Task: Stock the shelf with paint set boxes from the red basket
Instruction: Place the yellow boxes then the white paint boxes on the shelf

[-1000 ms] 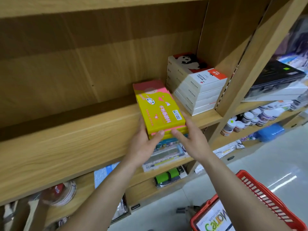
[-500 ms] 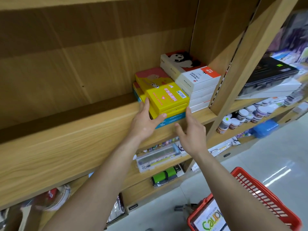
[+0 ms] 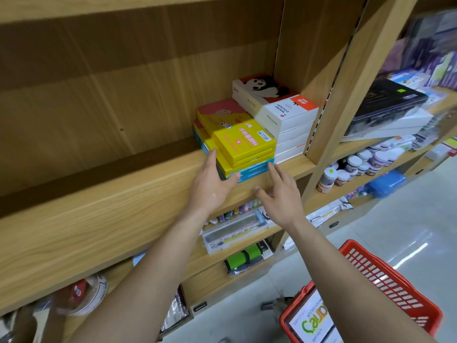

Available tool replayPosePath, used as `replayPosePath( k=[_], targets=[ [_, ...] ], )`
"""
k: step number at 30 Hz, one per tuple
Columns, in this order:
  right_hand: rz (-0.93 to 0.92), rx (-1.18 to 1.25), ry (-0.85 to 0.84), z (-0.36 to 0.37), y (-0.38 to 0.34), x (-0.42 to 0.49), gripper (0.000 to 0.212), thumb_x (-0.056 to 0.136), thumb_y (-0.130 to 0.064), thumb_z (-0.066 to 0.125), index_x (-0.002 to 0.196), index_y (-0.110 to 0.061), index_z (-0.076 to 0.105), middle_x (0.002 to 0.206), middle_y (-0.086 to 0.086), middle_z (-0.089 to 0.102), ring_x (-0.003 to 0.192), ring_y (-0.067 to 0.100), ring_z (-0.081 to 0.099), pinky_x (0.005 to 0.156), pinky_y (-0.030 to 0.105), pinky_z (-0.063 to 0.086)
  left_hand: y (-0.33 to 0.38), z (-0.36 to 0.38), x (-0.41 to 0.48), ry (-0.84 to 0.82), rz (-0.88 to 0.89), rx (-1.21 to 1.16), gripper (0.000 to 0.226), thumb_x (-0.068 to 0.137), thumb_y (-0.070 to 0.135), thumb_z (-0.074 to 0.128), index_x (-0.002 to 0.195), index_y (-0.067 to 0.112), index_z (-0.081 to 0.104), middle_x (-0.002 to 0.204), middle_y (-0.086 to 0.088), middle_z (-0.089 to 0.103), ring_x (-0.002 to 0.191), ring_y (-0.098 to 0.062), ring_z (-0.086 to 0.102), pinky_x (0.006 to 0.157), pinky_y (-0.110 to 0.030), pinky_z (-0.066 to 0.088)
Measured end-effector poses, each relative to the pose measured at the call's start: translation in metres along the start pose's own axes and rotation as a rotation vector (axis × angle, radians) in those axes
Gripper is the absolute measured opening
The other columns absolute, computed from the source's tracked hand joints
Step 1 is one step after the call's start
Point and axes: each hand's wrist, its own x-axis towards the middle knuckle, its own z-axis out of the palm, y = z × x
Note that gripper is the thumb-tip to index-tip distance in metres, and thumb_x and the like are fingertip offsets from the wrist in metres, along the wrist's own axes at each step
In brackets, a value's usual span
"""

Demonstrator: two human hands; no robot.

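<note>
Wooden shelf (image 3: 103, 209); red basket (image 3: 385, 288) holds box (image 3: 310, 323), maybe more; hands spread, empty

Two yellow paint boxes (image 3: 243, 142), one blue box (image 3: 254, 170), four white panda boxes (image 3: 284, 112), one red basket (image 3: 385, 280)

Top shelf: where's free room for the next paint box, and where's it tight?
Free: the long bare stretch of the shelf board, left of the yellow box stack, back to the rear panel. Crowded: the right end, where that stack sits against the white panda boxes, which reach the upright divider. Left hand and right hand occupy the front edge there.
</note>
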Motion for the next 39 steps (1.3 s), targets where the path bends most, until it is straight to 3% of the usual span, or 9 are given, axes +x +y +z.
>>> replayPosePath(
  k=[2,5,10,19,24,28,33,36,39],
  targets=[
    [0.01,0.001,0.0,-0.012,0.009,-0.011,0.077,0.1,-0.043,0.061,0.163,-0.014,0.029,0.167,0.008,0.036,0.153,0.029,0.03,0.123,0.044,0.027,0.0,-0.005,-0.026,0.061,0.063,0.014,0.08,0.086,0.051,0.07,0.153,0.025,0.034,0.158,0.003,0.043,0.143,-0.018,0.039,0.114,-0.04,0.035],
    [0.037,-0.043,0.013,-0.026,0.038,-0.038,0.07,0.098,-0.042,0.066,0.157,-0.013,0.042,0.158,0.01,0.047,0.145,0.032,0.042,0.116,0.043,0.036,0.002,-0.002,-0.068,0.092,0.168,0.004,0.06,0.082,0.058,0.058,0.135,0.032,0.049,0.13,0.017,0.052,0.121,-0.004,0.048,0.101,-0.03,0.042],
    [0.299,-0.018,0.016,-0.037,0.123,-0.103,0.057,0.098,-0.04,0.069,0.145,-0.011,0.057,0.147,0.013,0.054,0.135,0.032,0.052,0.109,0.037,0.04,0.005,0.062,-0.111,-0.327,0.263,0.05,0.031,0.088,0.044,0.065,0.116,0.032,0.06,0.114,0.018,0.06,0.103,-0.002,0.056,0.089,-0.032,0.052],
    [0.866,0.031,-0.006,-0.018,0.297,-0.233,0.054,0.094,-0.029,0.073,0.137,0.001,0.062,0.135,0.026,0.061,0.121,0.041,0.062,0.105,0.041,0.046,-0.02,0.238,-0.148,-0.821,0.197,0.278,0.048,0.091,0.034,0.07,0.131,0.012,0.055,0.128,-0.007,0.058,0.115,-0.026,0.058,0.081,-0.027,0.036],
    [1.015,0.129,-0.151,0.04,0.363,-0.26,0.06,0.094,-0.03,0.07,0.144,0.0,0.055,0.143,0.026,0.058,0.13,0.039,0.059,0.109,0.041,0.045,-0.043,0.333,-0.152,-0.938,0.15,0.364,0.068,0.092,0.042,0.068,0.146,0.008,0.045,0.15,-0.016,0.047,0.143,-0.031,0.04,0.11,-0.041,0.038],
    [1.034,0.182,-0.195,0.087,0.415,-0.249,0.069,0.094,-0.038,0.071,0.15,-0.005,0.049,0.146,0.021,0.054,0.131,0.037,0.058,0.107,0.043,0.047,-0.069,0.403,-0.145,-0.939,0.121,0.341,0.071,0.091,0.041,0.069,0.15,0.013,0.04,0.155,-0.012,0.043,0.139,-0.029,0.045,0.105,-0.037,0.039],
    [0.92,0.144,-0.108,0.123,0.479,-0.206,0.075,0.088,-0.05,0.073,0.148,-0.011,0.052,0.144,0.014,0.057,0.129,0.033,0.059,0.108,0.043,0.046,-0.103,0.452,-0.142,-0.874,0.155,0.151,0.059,0.089,0.038,0.065,0.143,0.022,0.048,0.131,-0.001,0.058,0.119,-0.02,0.062,0.098,-0.041,0.051],
    [0.814,0.167,-0.283,0.142,0.513,-0.181,0.074,0.084,-0.059,0.074,0.14,-0.012,0.06,0.129,0.01,0.068,0.119,0.031,0.065,0.103,0.043,0.05,-0.12,0.465,-0.153,-0.857,0.124,0.029,0.055,0.093,0.033,0.058,0.145,0.028,0.041,0.134,0.003,0.059,0.121,-0.017,0.061,0.099,-0.047,0.053],
    [0.739,0.178,-0.493,0.16,0.537,-0.163,0.054,0.082,-0.059,0.077,0.12,-0.021,0.069,0.106,0.002,0.076,0.1,0.028,0.072,0.092,0.042,0.056,-0.135,0.469,-0.164,-0.813,0.116,-0.02,0.052,0.095,0.029,0.054,0.144,0.035,0.036,0.136,0.007,0.056,0.124,-0.014,0.057,0.103,-0.045,0.05]
  ],
)
